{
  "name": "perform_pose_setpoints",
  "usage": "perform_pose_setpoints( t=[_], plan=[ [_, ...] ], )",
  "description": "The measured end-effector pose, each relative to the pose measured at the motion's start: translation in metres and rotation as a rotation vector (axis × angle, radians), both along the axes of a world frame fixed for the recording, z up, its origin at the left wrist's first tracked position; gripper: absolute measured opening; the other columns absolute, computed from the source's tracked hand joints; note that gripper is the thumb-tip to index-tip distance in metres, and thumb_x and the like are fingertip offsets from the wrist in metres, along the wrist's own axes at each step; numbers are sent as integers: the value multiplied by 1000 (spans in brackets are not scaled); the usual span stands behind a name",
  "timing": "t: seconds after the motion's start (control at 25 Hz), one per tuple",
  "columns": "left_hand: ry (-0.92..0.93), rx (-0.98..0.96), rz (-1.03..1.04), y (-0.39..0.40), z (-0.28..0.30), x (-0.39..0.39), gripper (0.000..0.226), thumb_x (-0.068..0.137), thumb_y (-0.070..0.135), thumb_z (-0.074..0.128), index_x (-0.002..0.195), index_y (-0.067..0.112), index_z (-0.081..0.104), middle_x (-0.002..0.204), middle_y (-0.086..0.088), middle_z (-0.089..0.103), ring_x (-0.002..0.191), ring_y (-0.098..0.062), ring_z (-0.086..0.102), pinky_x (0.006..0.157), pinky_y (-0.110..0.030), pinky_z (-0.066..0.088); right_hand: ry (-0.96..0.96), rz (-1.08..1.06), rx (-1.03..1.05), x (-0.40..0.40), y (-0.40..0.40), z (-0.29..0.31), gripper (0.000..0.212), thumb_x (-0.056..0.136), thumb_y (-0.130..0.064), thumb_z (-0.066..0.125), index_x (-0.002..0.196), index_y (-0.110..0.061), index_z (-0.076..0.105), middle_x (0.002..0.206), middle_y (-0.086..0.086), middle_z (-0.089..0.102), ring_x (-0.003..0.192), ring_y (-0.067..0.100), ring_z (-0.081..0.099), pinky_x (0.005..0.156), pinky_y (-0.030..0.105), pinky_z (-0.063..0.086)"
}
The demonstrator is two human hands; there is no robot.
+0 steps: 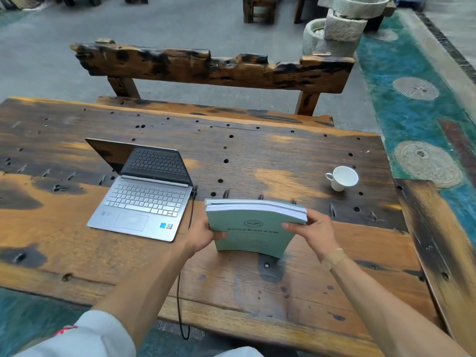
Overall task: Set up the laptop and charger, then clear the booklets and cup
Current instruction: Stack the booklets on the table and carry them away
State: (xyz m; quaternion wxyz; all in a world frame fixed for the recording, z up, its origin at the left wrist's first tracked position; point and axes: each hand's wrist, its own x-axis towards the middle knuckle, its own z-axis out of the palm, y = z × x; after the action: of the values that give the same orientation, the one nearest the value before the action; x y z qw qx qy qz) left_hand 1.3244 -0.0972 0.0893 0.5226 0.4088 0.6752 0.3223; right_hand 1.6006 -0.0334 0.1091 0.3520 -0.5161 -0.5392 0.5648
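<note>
A stack of green booklets (251,229) stands on its lower edge on the wooden table (296,155), tilted toward me. My left hand (203,234) grips its left side and my right hand (313,228) grips its right side near the top. A silver laptop (144,202) lies open to the left, screen dark. A black charger cable (191,210) is plugged into its right side and runs down over the table's near edge. A white cup (343,177) stands at the right, apart from both hands.
A rough wooden bench (213,68) stands across the far side of the table. Stone basins (342,27) are stacked beyond it on the right. The tabletop has many small holes and dark burnt patches.
</note>
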Motion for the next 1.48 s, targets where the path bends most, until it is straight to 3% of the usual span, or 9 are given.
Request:
perform_pose_setpoints(
  t=[0.32,0.48,0.6,0.72,0.88,1.12,1.24,1.32,1.48],
  plan=[
    [-34,-8,28,23,16,-15,39,85,-5,67,113,22,63,111,8,69,105,-6,62,82,-22,49,38,25,87,-11,30,12,42,68,17,76,90,-19,71,76,-17,73,71,-5,64,69,9,49],
    [-32,6,57,24,14,-18,40,84,-2,69,115,23,64,114,6,70,110,-8,62,90,-27,49,23,13,111,-12,30,12,53,67,14,79,97,-29,72,91,-15,74,81,-3,66,75,11,51],
    [-73,85,105,24,20,-19,37,83,1,73,110,24,64,110,5,71,106,-9,63,82,-20,52,23,3,109,-9,28,10,47,68,8,81,96,-29,73,91,-19,76,86,-1,68,80,13,52],
    [-81,145,95,27,24,-25,38,82,2,74,113,22,65,110,2,73,105,-13,66,85,-29,56,10,3,106,-11,31,15,44,67,5,83,92,-29,74,89,-18,76,86,2,68,85,16,52],
    [-104,155,78,30,29,-25,39,83,0,72,112,25,64,110,3,73,106,-12,66,90,-30,52,-20,25,119,-13,41,25,43,67,5,83,93,-28,74,86,-18,76,82,2,67,82,14,52],
    [-56,121,20,41,24,-22,46,90,11,67,131,26,54,121,9,67,119,-10,59,101,-34,48,3,5,89,-11,39,26,39,70,9,79,103,-11,72,86,-17,75,80,-4,67,76,9,50],
    [-108,116,84,41,25,-2,59,93,10,63,143,25,35,127,8,60,115,-8,57,91,-21,47,-20,56,80,-14,34,22,34,82,3,71,108,-19,66,99,-13,73,92,4,65,83,14,50],
    [-202,120,162,41,20,10,75,88,8,68,148,27,27,131,5,59,112,-6,59,90,-26,48,0,75,34,-19,28,17,30,92,-5,63,113,-25,59,109,-6,69,101,10,62,91,25,49],
    [-224,90,229,41,16,12,75,82,-7,62,144,23,34,126,-1,61,106,-5,58,76,-21,45,50,58,-52,-24,21,14,37,96,-10,58,109,-44,56,113,-5,67,102,13,59,90,33,48]
  ],
)
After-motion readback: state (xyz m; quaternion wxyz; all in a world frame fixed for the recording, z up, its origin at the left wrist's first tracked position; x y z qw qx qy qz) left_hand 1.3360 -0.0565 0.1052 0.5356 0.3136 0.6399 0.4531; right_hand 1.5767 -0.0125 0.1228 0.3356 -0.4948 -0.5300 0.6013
